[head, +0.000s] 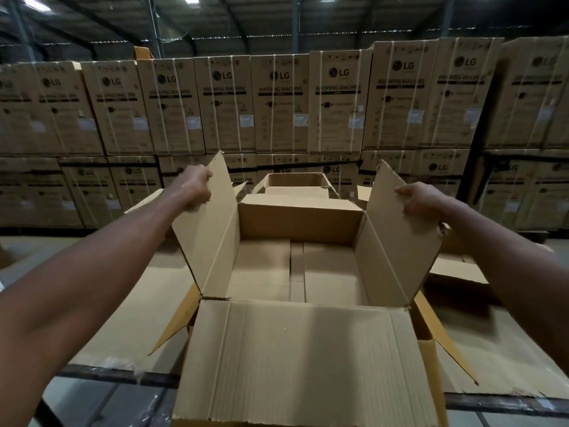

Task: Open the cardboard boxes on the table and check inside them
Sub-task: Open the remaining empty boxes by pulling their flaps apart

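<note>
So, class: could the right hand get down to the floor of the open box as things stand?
Probably yes. The right hand only grips the raised right flap; once it lets go, the open box has all flaps spread and nothing visible inside to block it.

Dim warehouse light comes from skylights in the roof, with the rafters between them nearly black. A soft bright patch falls on the near flap of the open box. Wide-angle distortion bows the stacked cartons at both edges, and their print is soft and smeared
</note>
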